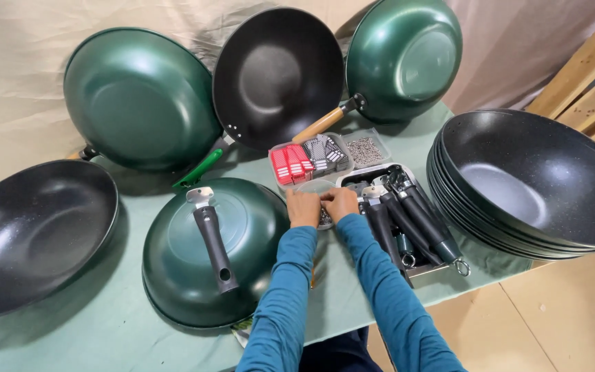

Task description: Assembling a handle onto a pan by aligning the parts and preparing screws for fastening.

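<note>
Here we have both hands together over a small clear round container (pixel 321 201) that holds tiny metal bits. Our left hand (pixel 304 207) curls its fingers at the container's near-left rim, and our right hand (pixel 339 202) pinches at its right rim; whether any piece sits between the fingertips we cannot tell, since the knuckles hide them.

Just left of the left fingers lies an upturned green wok (pixel 211 251) with a loose black handle (pixel 211 238) resting across its bottom, its metal bracket pointing away from us; we judge it not yet fastened, so the fitting looks barely begun. Just right of the right fingers a metal tray (pixel 435 267) holds more black handles (pixel 414 220). Beyond the fingertips sit clear boxes of red and grey clips (pixel 308 160) and small screws (pixel 365 149). Farther out, a stack of black woks (pixel 538 186) waits on the right, handle-less, and other woks lean against the cloth behind.
</note>
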